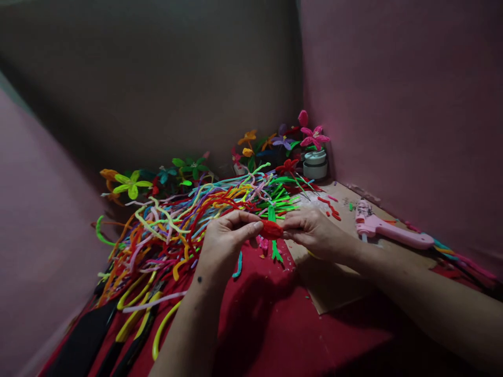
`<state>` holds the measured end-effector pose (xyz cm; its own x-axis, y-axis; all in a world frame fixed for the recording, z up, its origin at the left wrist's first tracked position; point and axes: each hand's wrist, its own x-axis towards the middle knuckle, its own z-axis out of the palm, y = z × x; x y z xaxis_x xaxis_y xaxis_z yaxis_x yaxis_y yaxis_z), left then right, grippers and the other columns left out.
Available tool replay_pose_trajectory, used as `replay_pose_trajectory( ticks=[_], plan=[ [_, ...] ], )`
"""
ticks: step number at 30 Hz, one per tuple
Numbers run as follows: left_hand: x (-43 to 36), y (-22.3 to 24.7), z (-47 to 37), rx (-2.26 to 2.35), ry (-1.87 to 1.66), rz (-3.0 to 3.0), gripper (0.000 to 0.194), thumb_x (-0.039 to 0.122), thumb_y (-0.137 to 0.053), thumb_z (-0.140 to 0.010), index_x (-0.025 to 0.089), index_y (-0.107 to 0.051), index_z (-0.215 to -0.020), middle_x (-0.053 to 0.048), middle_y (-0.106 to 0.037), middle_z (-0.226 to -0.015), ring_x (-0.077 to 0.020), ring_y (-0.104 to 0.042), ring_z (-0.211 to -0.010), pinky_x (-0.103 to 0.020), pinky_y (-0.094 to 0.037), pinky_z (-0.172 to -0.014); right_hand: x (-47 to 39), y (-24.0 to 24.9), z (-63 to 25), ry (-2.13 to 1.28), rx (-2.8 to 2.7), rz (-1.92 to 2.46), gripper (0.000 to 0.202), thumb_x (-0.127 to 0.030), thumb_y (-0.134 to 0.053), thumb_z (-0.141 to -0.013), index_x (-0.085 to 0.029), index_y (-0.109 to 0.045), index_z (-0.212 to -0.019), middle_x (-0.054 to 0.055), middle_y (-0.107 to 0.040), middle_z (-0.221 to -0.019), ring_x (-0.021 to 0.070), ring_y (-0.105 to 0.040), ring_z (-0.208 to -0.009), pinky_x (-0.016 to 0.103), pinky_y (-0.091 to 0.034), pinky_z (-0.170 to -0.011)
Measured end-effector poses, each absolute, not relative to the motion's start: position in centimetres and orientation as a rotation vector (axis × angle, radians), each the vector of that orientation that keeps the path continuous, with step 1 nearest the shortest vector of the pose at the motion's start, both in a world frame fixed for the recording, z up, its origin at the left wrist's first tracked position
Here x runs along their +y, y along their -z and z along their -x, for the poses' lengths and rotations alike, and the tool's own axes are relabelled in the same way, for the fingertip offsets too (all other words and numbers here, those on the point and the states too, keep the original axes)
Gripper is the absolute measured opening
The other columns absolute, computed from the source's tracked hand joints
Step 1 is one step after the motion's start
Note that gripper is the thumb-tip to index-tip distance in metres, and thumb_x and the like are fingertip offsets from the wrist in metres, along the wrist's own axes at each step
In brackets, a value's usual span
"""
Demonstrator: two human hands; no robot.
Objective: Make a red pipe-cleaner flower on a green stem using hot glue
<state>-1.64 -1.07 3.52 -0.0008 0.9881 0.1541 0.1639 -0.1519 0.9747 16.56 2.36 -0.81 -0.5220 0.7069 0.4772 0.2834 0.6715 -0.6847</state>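
A small red fuzzy petal-shaped piece point(272, 229) is stretched between my two hands above the red table cover point(275, 324). My left hand point(231, 238) pinches its left end between thumb and fingers. At its right end, my right hand point(312, 232) has its fingers closed on the tip. Just behind and below the red piece is a green fuzzy piece point(276, 254) with a forked lower end. A short teal stem point(237, 265) lies to the left of it, near my left wrist.
Many coloured pipe cleaners point(157, 225) are heaped at the left and behind. Pliers with yellow handles point(135, 319) lie front left. A pink glue gun point(393, 230) rests on cardboard point(334, 283) at right. Fuzzy flowers point(314, 137) and a round container point(315, 165) stand at the back.
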Motion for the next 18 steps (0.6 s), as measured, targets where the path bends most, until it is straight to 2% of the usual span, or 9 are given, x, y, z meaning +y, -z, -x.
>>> replay_pose_trajectory(
  ticks=[5, 8, 14, 18],
  plan=[
    [-0.75, -3.45, 2.29, 1.227, -1.238, -1.474, 0.017, 0.029, -0.066, -0.071, 0.012, -0.067, -0.069, 0.000, -0.058, -0.053, -0.0078, -0.048, -0.046, -0.020, -0.036, -0.045, 2.63, 0.60, -16.87, -1.290, -1.926, 0.862, 0.015, -0.024, -0.059, -0.075, -0.013, -0.065, -0.067, -0.004, -0.049, -0.048, 0.0063, -0.038, -0.042, 0.020, -0.027, -0.041],
    [-0.54, -3.33, 2.54, 1.194, -1.301, -1.410, 0.016, 0.029, -0.067, -0.070, 0.013, -0.067, -0.073, 0.002, -0.056, -0.052, -0.0059, -0.044, -0.044, -0.018, -0.035, -0.043, 2.94, 0.72, -16.97, -1.558, -1.751, 0.812, 0.013, -0.023, -0.062, -0.072, -0.012, -0.063, -0.065, -0.005, -0.047, -0.044, 0.0051, -0.038, -0.037, 0.019, -0.026, -0.038],
    [-0.47, -3.06, 2.47, 1.119, -1.256, -1.367, 0.019, 0.026, -0.069, -0.069, 0.017, -0.069, -0.086, 0.002, -0.060, -0.060, -0.0052, -0.046, -0.046, -0.018, -0.037, -0.046, 3.08, 0.98, -16.87, -1.780, -1.650, 0.717, 0.021, -0.023, -0.064, -0.071, -0.011, -0.056, -0.056, -0.005, -0.044, -0.038, 0.0034, -0.034, -0.035, 0.018, -0.025, -0.037],
    [-0.57, -2.99, 2.37, 1.114, -1.202, -1.393, 0.019, 0.026, -0.070, -0.069, 0.017, -0.070, -0.086, 0.000, -0.062, -0.064, -0.0059, -0.048, -0.049, -0.020, -0.039, -0.050, 3.09, 1.34, -16.91, -1.821, -1.650, 0.701, 0.021, -0.023, -0.064, -0.072, -0.011, -0.056, -0.057, -0.005, -0.043, -0.039, 0.0036, -0.034, -0.034, 0.018, -0.023, -0.037]
  ],
)
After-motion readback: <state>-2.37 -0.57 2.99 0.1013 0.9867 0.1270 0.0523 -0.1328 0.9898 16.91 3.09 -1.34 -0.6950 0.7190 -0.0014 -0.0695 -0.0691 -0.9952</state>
